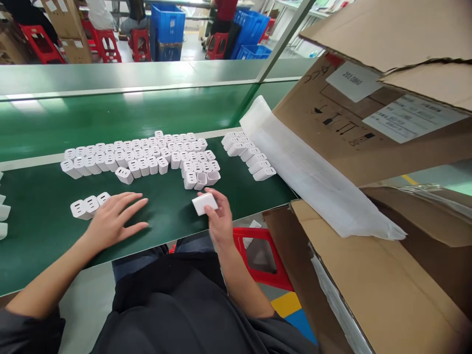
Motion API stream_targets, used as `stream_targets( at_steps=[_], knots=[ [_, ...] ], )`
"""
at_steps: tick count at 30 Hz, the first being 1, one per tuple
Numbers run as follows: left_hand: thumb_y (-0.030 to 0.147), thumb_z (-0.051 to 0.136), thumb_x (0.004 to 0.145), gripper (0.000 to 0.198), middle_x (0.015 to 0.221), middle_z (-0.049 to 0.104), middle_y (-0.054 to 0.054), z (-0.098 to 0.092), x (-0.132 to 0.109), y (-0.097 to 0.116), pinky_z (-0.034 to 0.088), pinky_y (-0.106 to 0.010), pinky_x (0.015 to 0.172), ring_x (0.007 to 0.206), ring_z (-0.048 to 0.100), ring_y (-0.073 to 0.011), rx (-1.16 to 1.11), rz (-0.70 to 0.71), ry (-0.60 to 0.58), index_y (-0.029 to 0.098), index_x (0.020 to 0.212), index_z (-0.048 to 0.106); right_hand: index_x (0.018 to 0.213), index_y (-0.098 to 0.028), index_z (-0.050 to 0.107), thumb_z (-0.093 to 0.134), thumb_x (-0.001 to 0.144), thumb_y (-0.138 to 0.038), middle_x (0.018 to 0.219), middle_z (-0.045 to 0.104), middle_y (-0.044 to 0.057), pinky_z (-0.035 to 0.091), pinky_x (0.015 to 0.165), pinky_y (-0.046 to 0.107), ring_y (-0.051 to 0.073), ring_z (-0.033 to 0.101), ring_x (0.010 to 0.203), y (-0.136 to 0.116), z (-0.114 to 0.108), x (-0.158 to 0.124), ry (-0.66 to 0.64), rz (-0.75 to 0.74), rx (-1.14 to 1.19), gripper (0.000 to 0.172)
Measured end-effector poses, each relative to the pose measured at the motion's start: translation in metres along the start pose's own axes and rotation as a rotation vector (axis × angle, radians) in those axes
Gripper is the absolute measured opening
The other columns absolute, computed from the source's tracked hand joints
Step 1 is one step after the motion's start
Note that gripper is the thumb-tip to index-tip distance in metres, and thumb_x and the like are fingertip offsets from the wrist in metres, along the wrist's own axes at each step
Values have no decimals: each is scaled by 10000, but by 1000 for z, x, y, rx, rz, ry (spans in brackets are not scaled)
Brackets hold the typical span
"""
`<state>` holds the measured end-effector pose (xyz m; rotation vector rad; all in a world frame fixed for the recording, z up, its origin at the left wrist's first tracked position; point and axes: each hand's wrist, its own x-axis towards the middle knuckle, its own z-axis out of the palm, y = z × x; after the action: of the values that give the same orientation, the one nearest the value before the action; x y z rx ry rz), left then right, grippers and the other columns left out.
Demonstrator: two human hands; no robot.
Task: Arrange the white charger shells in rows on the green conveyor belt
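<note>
My right hand grips a white charger housing above the front edge of the green table, thumb on its near side. To the left, my left hand hovers low over the table with its fingers spread, holding nothing. Just behind that hand stands a short row of white charger housings, partly covered by the fingers. Farther back, a large block of upright white housings fills the middle. Two pieces at its near right corner look hollow, with open tops. Another slanted group of housings stands at the right.
A big open cardboard box stands against the table's right end, with a white foam sheet draped over its edge. Below is a red stool. More white pieces lie at the far left. People sit beyond, near blue crates.
</note>
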<state>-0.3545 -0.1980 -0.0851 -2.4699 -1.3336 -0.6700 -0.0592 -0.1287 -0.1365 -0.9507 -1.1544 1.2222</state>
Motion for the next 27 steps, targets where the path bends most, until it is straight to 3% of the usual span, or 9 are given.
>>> stream_targets(
  at_steps=[3,6,10,13,15,17,20,22,27],
  knots=[
    [559,704,844,815,1369,582,-218,28,18,26,496,-446,1018,1245,588,-324,-102,17,70,162,1474,374,1147,-332,586,707,821,-409,1245,648,13,552,892,385,230,667,1103,-8,46,-20,-78,443,560,356],
    [586,660,868,818,1358,588,-212,52,27,39,505,-452,998,1244,594,-308,-204,36,177,203,1495,302,1108,-303,591,711,800,-375,1095,707,-7,557,811,294,168,680,966,-8,76,-29,-83,726,827,338],
    [506,586,947,645,1224,665,-174,64,27,37,536,-388,895,1090,667,-256,-261,-6,186,188,1458,356,1008,-251,637,707,792,-324,878,679,-37,542,751,211,119,639,843,-2,91,-30,-132,830,916,238],
    [443,524,992,518,1181,676,-154,62,23,31,549,-353,852,1046,678,-236,-299,-39,174,189,1427,406,1046,-265,650,692,832,-366,947,680,-27,544,791,222,121,635,897,0,87,-29,-227,806,802,241],
    [398,506,1005,483,1190,669,-146,58,22,26,557,-337,862,1068,671,-227,-345,-45,149,194,1431,406,1115,-278,651,651,878,-425,1055,681,-2,553,833,264,140,641,955,-1,78,-27,-326,723,602,279],
    [379,516,1003,477,1204,663,-141,54,21,19,561,-334,877,1082,666,-224,-364,-62,84,192,1430,414,1168,-282,639,608,912,-451,1158,661,32,563,859,328,177,643,1014,-3,62,-20,-336,485,292,309],
    [384,529,998,455,1206,669,-124,48,19,5,566,-337,857,1031,675,-220,-349,-39,-77,199,1408,462,1166,-269,630,605,915,-406,1190,636,76,527,957,440,239,607,1107,-4,32,0,-86,-102,-329,286],
    [383,516,1002,433,1220,670,-114,46,18,-3,563,-338,852,1012,671,-218,-357,13,-182,212,1399,494,1170,-252,633,605,908,-381,1206,617,106,454,1050,512,277,554,1190,1,12,18,44,-378,-723,293],
    [352,495,998,439,1285,648,-107,45,18,-8,553,-327,889,1085,637,-211,-437,20,-284,229,1419,505,1116,-230,675,581,924,-389,1272,547,147,416,1069,552,330,446,1288,19,-21,51,-35,-472,-1133,266]
  ],
)
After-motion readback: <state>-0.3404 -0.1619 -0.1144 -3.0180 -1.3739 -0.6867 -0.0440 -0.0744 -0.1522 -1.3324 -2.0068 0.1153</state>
